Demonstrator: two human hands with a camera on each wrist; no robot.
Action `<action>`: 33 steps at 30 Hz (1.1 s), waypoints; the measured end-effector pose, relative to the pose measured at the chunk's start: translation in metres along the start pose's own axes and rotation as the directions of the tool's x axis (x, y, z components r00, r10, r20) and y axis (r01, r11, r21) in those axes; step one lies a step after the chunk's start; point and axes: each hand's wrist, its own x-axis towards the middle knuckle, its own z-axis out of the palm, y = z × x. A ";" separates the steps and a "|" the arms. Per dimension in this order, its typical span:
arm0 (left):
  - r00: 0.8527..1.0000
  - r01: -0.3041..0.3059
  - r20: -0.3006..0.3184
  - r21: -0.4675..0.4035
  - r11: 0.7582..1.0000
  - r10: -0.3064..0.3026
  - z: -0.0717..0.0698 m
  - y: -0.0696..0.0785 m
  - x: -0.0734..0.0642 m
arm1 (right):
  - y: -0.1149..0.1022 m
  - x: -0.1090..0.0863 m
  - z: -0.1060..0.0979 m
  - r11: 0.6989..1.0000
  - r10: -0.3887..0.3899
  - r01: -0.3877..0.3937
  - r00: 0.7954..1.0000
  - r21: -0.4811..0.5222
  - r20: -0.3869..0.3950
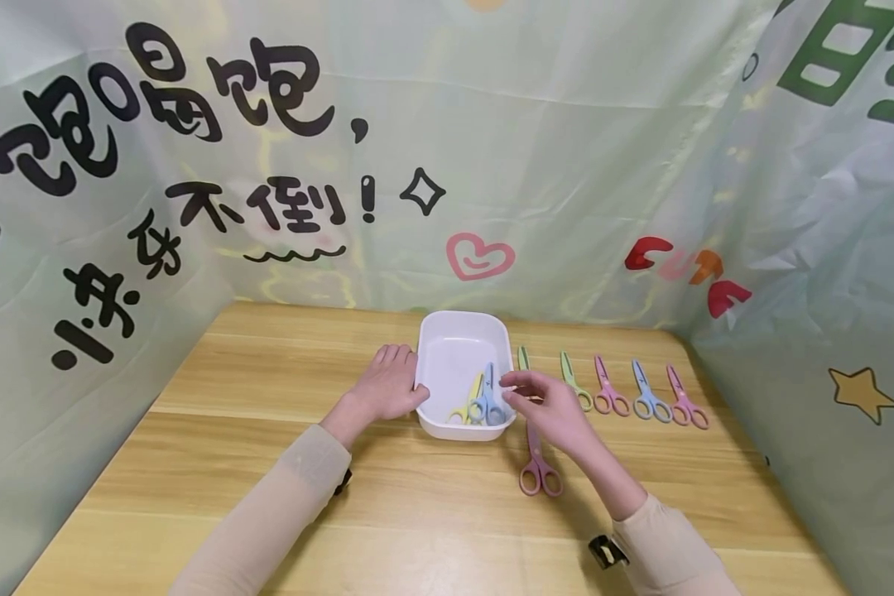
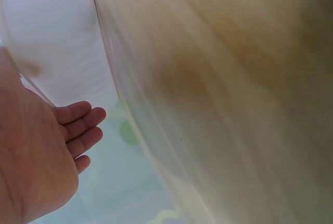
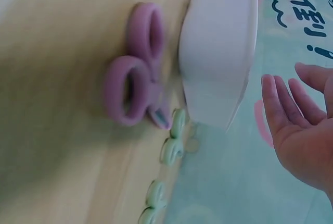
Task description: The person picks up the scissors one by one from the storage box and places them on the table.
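Observation:
A white plastic box (image 1: 462, 433) holds blue scissors (image 1: 484, 397) and yellow scissors (image 1: 460, 414). At its left side, my left hand (image 1: 387, 385) holds the rim, thumb over the edge. The left wrist view shows its four fingers (image 2: 86, 125) extended beside the outer wall. My right hand (image 1: 555, 411) hovers at the right rim, fingers loosely bent and close to the blue scissors. In the right wrist view nothing sits between those fingers (image 3: 283, 104). Pink scissors (image 1: 540, 476) lie below this hand, which partly hides green scissors (image 1: 523, 358) behind it.
To the right on the wooden table (image 1: 268, 356), a row runs from green scissors (image 1: 583, 399) through pink scissors (image 1: 609, 397) and blue scissors (image 1: 650, 404) to more pink scissors (image 1: 688, 407). A printed cloth (image 1: 566, 182) stands around the table's back and sides.

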 end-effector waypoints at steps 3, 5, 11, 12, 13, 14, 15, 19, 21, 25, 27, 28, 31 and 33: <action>1.000 0.002 0.005 0.011 1.000 -0.002 -0.001 0.000 0.000 | -0.004 0.011 0.006 1.000 -0.018 0.018 0.998 -0.001 0.059; 1.000 0.002 0.005 0.019 1.000 -0.002 -0.001 0.000 0.000 | -0.005 0.019 0.010 0.999 -0.032 0.034 0.995 -0.019 0.094; 1.000 -0.005 0.003 0.014 1.000 0.004 0.000 0.001 0.000 | -0.003 0.039 0.022 0.998 -0.049 0.054 0.979 -0.020 0.198; 1.000 -0.004 0.003 0.016 1.000 0.004 0.000 0.001 0.000 | -0.001 0.043 0.024 0.998 -0.052 0.056 0.976 -0.016 0.213; 1.000 -0.005 0.000 0.018 1.000 0.005 0.000 0.001 0.000 | 0.000 0.046 0.026 0.998 -0.057 0.062 0.972 -0.013 0.226; 1.000 -0.004 -0.001 0.019 1.000 0.004 0.001 0.001 0.000 | 0.002 0.048 0.028 0.997 -0.068 0.073 0.968 -0.012 0.240; 1.000 -0.003 0.000 0.021 1.000 0.003 0.001 0.001 0.000 | 0.003 0.051 0.030 0.996 -0.080 0.085 0.964 -0.010 0.254; 1.000 -0.003 -0.008 0.029 1.000 0.003 0.002 0.001 0.001 | 0.008 0.062 0.038 0.991 -0.118 0.131 0.947 -0.023 0.298; 1.000 -0.003 -0.011 0.036 0.999 0.004 0.002 0.000 0.001 | 0.008 0.066 0.041 0.990 -0.114 0.134 0.940 -0.042 0.321; 1.000 -0.003 -0.021 0.043 0.999 0.004 0.003 0.000 0.002 | 0.008 0.074 0.049 0.988 -0.088 0.129 0.926 -0.088 0.366; 1.000 -0.004 -0.027 0.041 0.999 0.005 0.003 -0.001 0.003 | 0.008 0.078 0.053 0.986 -0.080 0.129 0.918 -0.102 0.387; 0.999 -0.007 -0.031 0.039 0.999 0.008 0.002 0.000 0.003 | 0.009 0.079 0.055 0.985 -0.078 0.132 0.915 -0.110 0.395; 0.999 -0.011 -0.035 0.040 0.999 0.012 0.002 -0.001 0.002 | 0.009 0.084 0.059 0.983 -0.068 0.133 0.904 -0.126 0.423; 0.999 -0.010 -0.035 0.045 0.999 0.012 0.002 -0.001 0.002 | 0.009 0.086 0.062 0.982 -0.065 0.138 0.890 -0.131 0.450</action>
